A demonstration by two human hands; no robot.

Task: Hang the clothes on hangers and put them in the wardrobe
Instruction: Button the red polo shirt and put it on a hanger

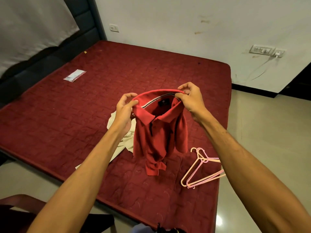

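**Fingers [130, 95] pinch a red polo shirt [159, 132] open at the collar**

Fingers of both hands hold the shirt's collar [144, 115] up over a dark red quilted mattress [67, 115], and the hem is bunched on the cover below. The mattress lies bare against a dark padded headboard [84, 22], which is partly draped with a white sheet [33, 22]. Pale glossy floor tiles [260, 132] run along its right side. The white wall [168, 22] behind is stained. It carries a socket plate [114, 28] near the headboard and a switch panel [261, 50] further right. A white charger [278, 53] is plugged in just beside the panel, its cable hanging down.

A clear plastic packet [74, 75] lies on the far left of the mattress. A cream garment [116, 121] is crumpled under the left forearm, just beside the shirt. Two plastic hangers [202, 167], one pink and one peach, lie stacked near the mattress's right edge, apart from the hem.

A small dark label [162, 103] is sewn inside the neck; its print is too small to read, as is the packet's.

The left hand [123, 111] pinches the collar's near left end between thumb and index finger. The right hand [191, 101] pinches the far right rim between its thumb and curled fingers. The neck opening is stretched wide between them.
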